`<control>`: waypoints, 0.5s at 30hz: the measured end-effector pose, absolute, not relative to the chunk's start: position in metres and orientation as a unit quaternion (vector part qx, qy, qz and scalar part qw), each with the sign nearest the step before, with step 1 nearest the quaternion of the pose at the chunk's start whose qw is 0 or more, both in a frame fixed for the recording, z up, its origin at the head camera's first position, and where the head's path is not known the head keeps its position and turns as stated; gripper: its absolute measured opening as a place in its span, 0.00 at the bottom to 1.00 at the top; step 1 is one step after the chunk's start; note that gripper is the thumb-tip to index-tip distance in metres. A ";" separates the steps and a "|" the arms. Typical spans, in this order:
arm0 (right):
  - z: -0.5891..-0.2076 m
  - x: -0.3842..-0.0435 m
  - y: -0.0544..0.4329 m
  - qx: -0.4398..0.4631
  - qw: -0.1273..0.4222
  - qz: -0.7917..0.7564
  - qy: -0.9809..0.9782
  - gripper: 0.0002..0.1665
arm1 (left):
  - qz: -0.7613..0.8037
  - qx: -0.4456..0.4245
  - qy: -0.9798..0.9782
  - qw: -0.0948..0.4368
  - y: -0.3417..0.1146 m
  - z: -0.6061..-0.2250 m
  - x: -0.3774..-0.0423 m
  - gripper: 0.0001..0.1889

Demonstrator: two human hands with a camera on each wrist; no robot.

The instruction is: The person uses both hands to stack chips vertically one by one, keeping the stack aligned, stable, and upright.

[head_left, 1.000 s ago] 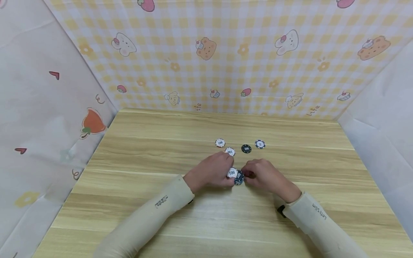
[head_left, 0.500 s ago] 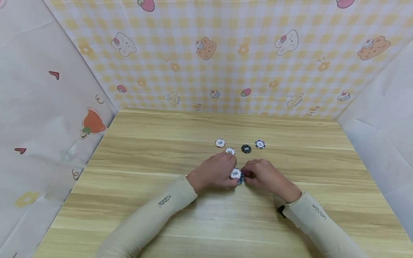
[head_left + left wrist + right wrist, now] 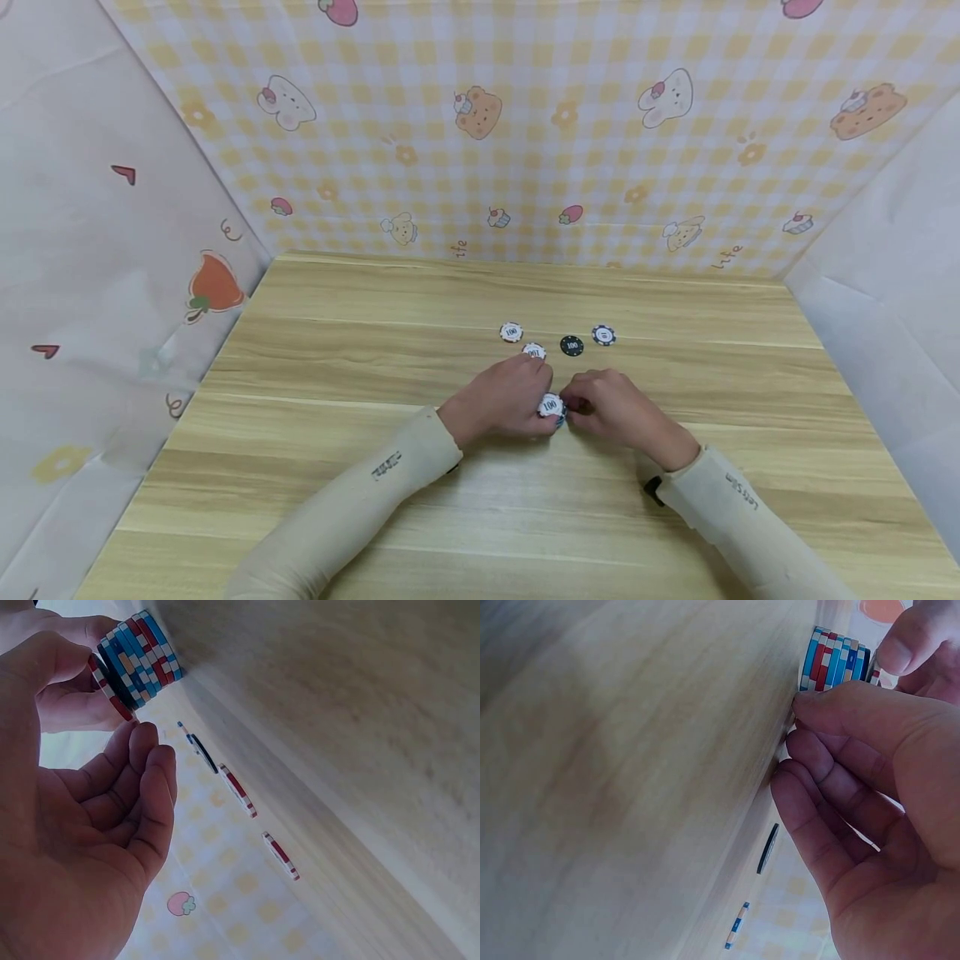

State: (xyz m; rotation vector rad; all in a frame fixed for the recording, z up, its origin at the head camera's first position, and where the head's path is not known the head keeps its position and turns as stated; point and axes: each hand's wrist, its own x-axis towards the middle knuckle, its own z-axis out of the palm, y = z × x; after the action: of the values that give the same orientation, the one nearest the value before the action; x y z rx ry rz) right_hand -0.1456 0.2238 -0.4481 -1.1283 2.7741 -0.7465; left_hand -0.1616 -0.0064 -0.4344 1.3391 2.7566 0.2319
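My left hand pinches a white poker chip marked 100, with a red and white edge, between thumb and fingers. It lies over the top of a stack of poker chips, and one side seems slightly raised in the left wrist view. Blue, red and white edges show on the stack, with a black-edged chip at its top. From the right, my right hand holds the stack low down, its thumb against the side. In the head view the hands and the held chip hide most of the stack.
Beyond the hands, loose chips lie flat on the wooden table: a white one, a second white one close to my left knuckles, a black one and a blue-edged one. A checked cloth hangs behind.
My left hand has moved a little to the right, carrying the white chip from the stack's left side to over its top. The right hand has stayed in place at the stack.
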 end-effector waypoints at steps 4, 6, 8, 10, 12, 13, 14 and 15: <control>-0.448 -0.145 0.223 -0.364 0.028 -0.242 0.899 0.11 | 0.070 0.439 0.895 0.025 -0.005 -0.434 -0.162 0.20; -0.447 -0.145 0.223 -0.364 0.028 -0.242 0.899 0.11 | 0.068 0.441 0.894 0.022 -0.005 -0.434 -0.162 0.20; -0.447 -0.145 0.223 -0.363 0.028 -0.242 0.899 0.11 | 0.068 0.443 0.894 0.020 -0.005 -0.434 -0.162 0.20; -0.447 -0.145 0.223 -0.362 0.028 -0.241 0.900 0.11 | 0.067 0.443 0.894 0.020 -0.005 -0.434 -0.162 0.20; -0.447 -0.145 0.223 -0.361 0.028 -0.241 0.900 0.11 | 0.066 0.442 0.894 0.020 -0.004 -0.434 -0.161 0.20; -0.447 -0.145 0.223 -0.361 0.028 -0.241 0.901 0.11 | 0.066 0.442 0.895 0.021 -0.004 -0.434 -0.161 0.20; -0.447 -0.145 0.223 -0.360 0.028 -0.240 0.901 0.11 | 0.066 0.441 0.895 0.022 -0.004 -0.434 -0.161 0.21; -0.447 -0.145 0.223 -0.359 0.029 -0.240 0.902 0.11 | 0.064 0.440 0.895 0.022 -0.004 -0.434 -0.161 0.21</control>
State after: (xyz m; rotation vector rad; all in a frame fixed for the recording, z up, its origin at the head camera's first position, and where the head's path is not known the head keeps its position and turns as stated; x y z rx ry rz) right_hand -0.1449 0.2230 -0.4474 -1.1085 2.7818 -0.7395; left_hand -0.1610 -0.0038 -0.4337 1.3629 2.7738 0.1990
